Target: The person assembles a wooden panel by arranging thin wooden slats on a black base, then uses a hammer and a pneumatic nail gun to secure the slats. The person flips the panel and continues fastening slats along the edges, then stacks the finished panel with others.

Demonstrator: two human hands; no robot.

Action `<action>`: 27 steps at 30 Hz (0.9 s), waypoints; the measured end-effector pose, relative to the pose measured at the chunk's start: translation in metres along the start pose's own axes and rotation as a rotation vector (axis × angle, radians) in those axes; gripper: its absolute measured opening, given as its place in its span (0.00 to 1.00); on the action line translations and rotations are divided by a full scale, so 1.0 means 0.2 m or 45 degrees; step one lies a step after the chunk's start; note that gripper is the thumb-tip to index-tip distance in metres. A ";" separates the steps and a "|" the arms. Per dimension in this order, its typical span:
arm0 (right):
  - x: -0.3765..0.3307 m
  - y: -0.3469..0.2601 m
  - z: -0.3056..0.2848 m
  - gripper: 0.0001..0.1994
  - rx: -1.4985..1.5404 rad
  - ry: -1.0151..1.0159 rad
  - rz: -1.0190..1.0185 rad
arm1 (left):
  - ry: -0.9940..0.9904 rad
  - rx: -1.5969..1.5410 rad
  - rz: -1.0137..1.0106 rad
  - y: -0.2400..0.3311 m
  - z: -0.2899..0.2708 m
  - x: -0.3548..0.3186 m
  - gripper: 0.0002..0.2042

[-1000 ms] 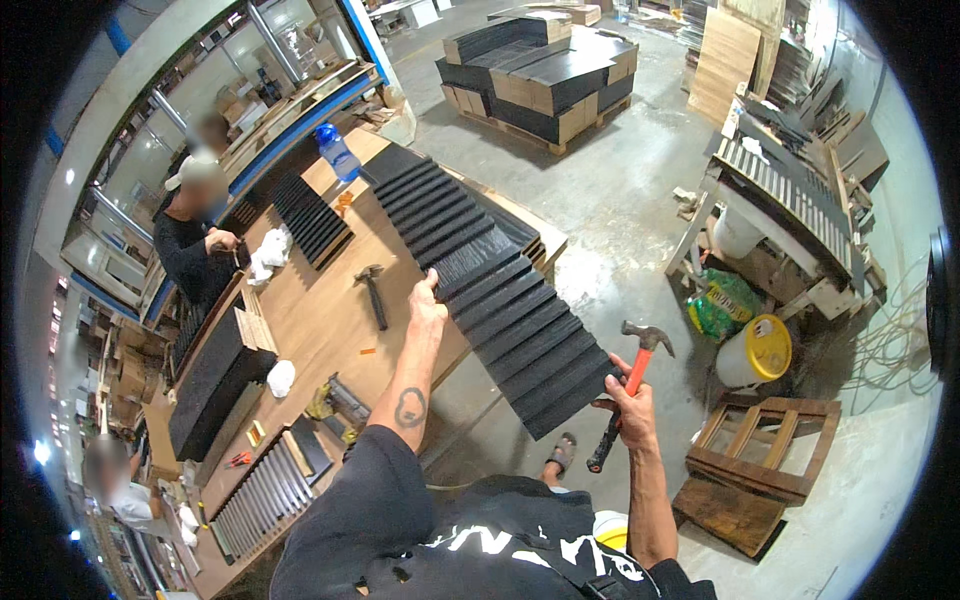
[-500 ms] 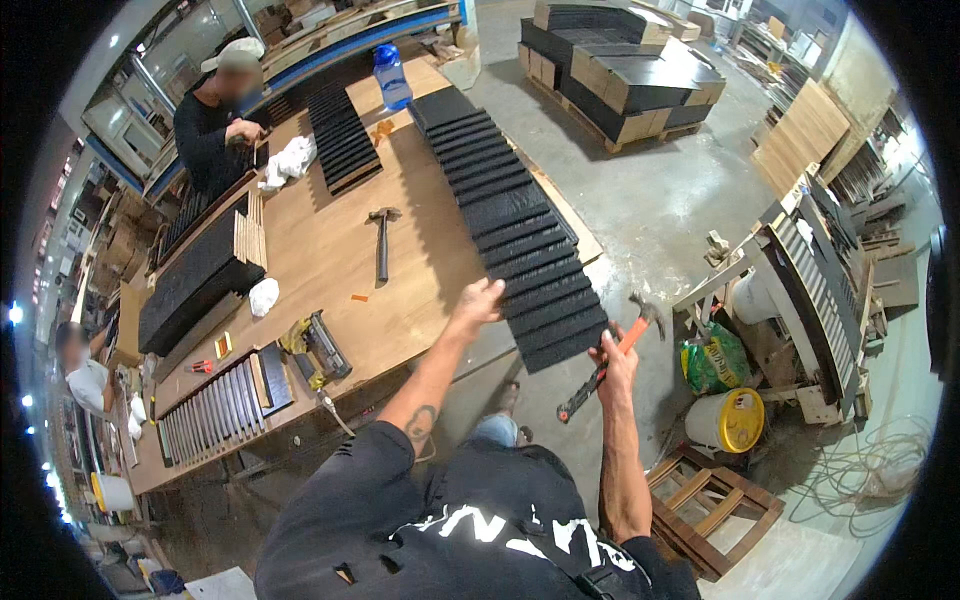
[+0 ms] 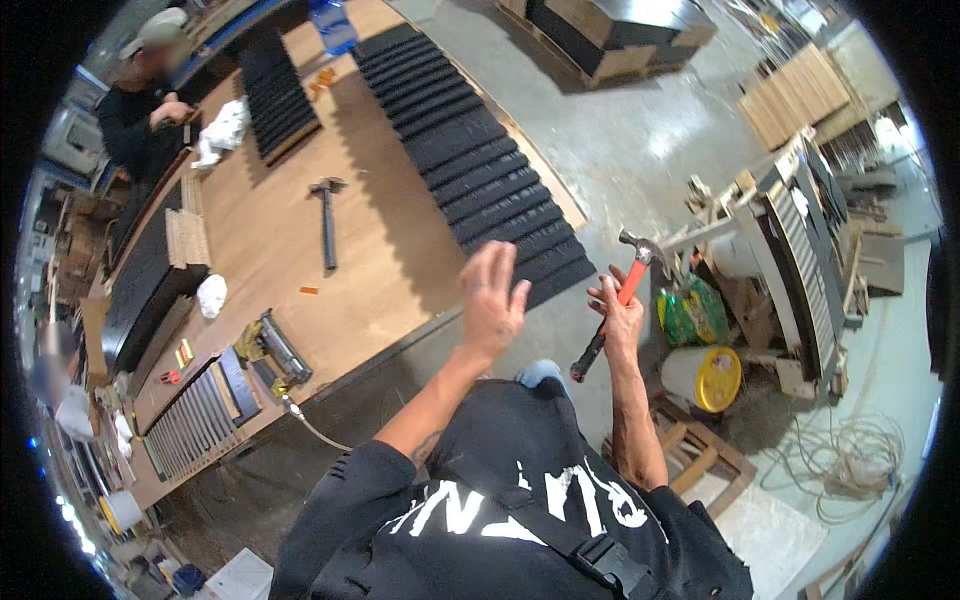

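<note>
A long black ribbed panel (image 3: 455,160) lies along the right side of the wooden worktable (image 3: 385,270), its near end sticking out past the table edge. My left hand (image 3: 490,305) is raised just in front of that end, fingers stretched and holding nothing. To its right, my right hand (image 3: 624,325) grips a claw hammer (image 3: 632,282) with a red and black handle, head up. This hand is beside the panel's near corner. A second hammer (image 3: 328,225), dark-handled, rests on the table left of the panel.
A nail gun (image 3: 272,355) with a hose lies at the table's near edge, beside a rack of grey strips (image 3: 195,425). A co-worker (image 3: 150,100) stands at the far left. On the right are a yellow-lidded bucket (image 3: 715,380), a green bag (image 3: 692,312) and coiled cable (image 3: 850,455).
Both hands have come off the panel's near end, and the panel has settled onto the table. My left hand has opened; the hammer stays in my right. The view has shifted rightward.
</note>
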State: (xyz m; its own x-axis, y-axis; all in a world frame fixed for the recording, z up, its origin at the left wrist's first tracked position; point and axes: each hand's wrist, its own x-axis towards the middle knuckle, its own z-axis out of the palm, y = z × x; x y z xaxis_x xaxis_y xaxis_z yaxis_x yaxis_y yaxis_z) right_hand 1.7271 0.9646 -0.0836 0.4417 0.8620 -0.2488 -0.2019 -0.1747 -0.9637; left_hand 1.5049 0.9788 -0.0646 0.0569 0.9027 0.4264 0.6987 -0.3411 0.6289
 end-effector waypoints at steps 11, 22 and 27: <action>0.26 -0.22 -0.58 0.17 -0.711 -0.416 -0.191 | -0.242 0.328 0.208 0.27 0.45 0.13 0.17; 0.51 -0.70 -0.41 0.13 -1.491 -1.546 -0.869 | -0.133 0.455 0.077 0.33 0.38 0.03 0.17; 0.53 -0.80 -0.25 0.11 -1.803 -1.999 -1.053 | -0.078 0.367 0.022 0.32 0.40 0.00 0.17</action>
State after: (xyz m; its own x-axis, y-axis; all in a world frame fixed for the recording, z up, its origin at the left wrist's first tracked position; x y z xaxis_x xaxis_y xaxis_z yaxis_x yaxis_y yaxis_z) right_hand 1.8496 1.0601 0.0387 -0.8779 0.3506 -0.3262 0.4626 0.7966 -0.3891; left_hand 1.6071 0.9787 -0.0764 0.1070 0.9146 0.3899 0.8705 -0.2756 0.4078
